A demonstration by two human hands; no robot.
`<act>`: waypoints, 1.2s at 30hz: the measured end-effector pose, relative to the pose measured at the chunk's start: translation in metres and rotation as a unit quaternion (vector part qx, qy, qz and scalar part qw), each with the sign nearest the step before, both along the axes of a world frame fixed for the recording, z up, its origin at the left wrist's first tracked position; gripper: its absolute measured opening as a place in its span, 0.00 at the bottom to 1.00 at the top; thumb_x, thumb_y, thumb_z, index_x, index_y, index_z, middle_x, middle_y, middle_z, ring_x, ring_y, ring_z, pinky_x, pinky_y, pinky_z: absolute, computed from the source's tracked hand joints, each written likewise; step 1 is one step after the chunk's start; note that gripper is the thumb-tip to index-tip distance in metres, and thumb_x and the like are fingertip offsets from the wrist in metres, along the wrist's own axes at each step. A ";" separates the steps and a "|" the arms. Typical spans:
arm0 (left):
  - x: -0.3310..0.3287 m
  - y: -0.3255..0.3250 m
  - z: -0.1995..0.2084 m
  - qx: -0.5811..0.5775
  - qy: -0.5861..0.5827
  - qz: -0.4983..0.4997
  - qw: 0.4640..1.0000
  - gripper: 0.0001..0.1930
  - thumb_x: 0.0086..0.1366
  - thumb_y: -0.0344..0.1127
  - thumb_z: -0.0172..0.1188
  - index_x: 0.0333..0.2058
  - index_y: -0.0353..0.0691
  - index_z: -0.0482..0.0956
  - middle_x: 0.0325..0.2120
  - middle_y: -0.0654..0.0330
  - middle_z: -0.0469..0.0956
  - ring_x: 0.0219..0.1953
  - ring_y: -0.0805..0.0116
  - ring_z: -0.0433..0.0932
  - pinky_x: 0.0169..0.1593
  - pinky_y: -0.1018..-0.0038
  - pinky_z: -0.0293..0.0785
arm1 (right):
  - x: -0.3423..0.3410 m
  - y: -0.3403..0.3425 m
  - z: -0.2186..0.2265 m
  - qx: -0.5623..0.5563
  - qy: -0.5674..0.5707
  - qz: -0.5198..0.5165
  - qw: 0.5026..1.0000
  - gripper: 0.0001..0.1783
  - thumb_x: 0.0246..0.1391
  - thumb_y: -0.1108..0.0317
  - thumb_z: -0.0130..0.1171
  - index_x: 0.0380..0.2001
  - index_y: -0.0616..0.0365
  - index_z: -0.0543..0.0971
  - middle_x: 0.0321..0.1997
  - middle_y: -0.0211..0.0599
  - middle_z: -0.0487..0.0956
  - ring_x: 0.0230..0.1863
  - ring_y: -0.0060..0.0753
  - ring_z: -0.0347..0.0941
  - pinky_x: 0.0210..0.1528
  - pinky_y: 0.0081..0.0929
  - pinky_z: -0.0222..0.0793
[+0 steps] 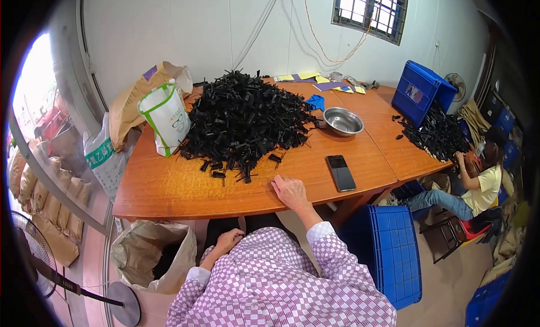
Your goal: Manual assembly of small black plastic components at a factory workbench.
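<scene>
My right hand (pixel 289 192) rests on the front edge of the wooden table (pixel 360 181), its fingers loosely curled in, with nothing visible in them. Below the table edge, my left hand (pixel 229 241) lies on my lap with its fingers lying over the thigh, holding nothing that I can see. A large heap of small black plastic parts (pixel 242 119) with thin stems covers the table's middle; a few loose ones lie beyond my right hand. To the right of that hand is a black smartphone (pixel 341 173). Farther back stands a steel bowl (pixel 343 122).
A white bag with green trim (pixel 164 120) and a brown sack (pixel 147 96) flank the heap. An open sack (pixel 152 251) and a blue crate (pixel 394 254) stand below. Another person (pixel 478 183) sits right, by a tipped blue crate (pixel 423 93). A floor fan (pixel 121 301) stands left.
</scene>
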State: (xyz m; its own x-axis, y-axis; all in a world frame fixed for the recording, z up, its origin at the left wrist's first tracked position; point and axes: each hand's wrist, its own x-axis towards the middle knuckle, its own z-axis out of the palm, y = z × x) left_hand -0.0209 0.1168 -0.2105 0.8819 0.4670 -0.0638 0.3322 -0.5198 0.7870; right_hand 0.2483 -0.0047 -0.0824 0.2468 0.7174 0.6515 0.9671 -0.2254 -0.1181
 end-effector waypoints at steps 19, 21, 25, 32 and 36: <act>-0.010 0.001 -0.002 0.107 0.086 0.051 0.989 0.12 0.60 0.44 0.54 0.38 0.47 0.79 0.35 0.52 0.81 0.39 0.51 0.79 0.41 0.59 0.75 | -0.002 0.000 0.003 -0.009 -0.002 -0.005 1.000 0.11 0.53 0.62 0.58 0.25 0.56 0.71 0.21 0.41 0.76 0.24 0.44 0.76 0.25 0.37 0.71; -0.010 0.001 0.000 0.097 0.082 0.054 0.990 0.12 0.60 0.44 0.54 0.39 0.47 0.79 0.35 0.52 0.81 0.39 0.51 0.79 0.41 0.59 0.75 | -0.001 0.000 0.001 -0.009 0.000 -0.003 1.000 0.11 0.53 0.63 0.58 0.25 0.57 0.70 0.21 0.41 0.76 0.24 0.44 0.75 0.25 0.37 0.70; -0.011 -0.001 -0.002 0.078 0.059 0.060 0.993 0.12 0.60 0.43 0.54 0.39 0.47 0.79 0.35 0.52 0.81 0.39 0.51 0.79 0.42 0.60 0.74 | 0.000 0.000 0.003 0.000 -0.008 -0.002 1.000 0.11 0.53 0.62 0.58 0.25 0.56 0.71 0.22 0.42 0.76 0.24 0.44 0.75 0.25 0.37 0.70; -0.007 -0.003 0.005 0.051 0.052 0.042 0.996 0.12 0.60 0.43 0.54 0.39 0.46 0.79 0.34 0.53 0.81 0.39 0.51 0.79 0.42 0.61 0.74 | -0.003 0.000 0.002 -0.014 -0.006 -0.012 1.000 0.11 0.54 0.62 0.57 0.26 0.56 0.71 0.22 0.41 0.77 0.25 0.44 0.76 0.27 0.37 0.72; -0.009 -0.002 0.006 0.079 0.042 0.066 0.994 0.12 0.60 0.42 0.54 0.38 0.46 0.79 0.33 0.53 0.81 0.38 0.51 0.79 0.42 0.60 0.74 | -0.006 -0.002 0.001 0.001 -0.001 -0.005 1.000 0.11 0.53 0.62 0.58 0.25 0.56 0.71 0.21 0.42 0.76 0.24 0.45 0.75 0.25 0.38 0.71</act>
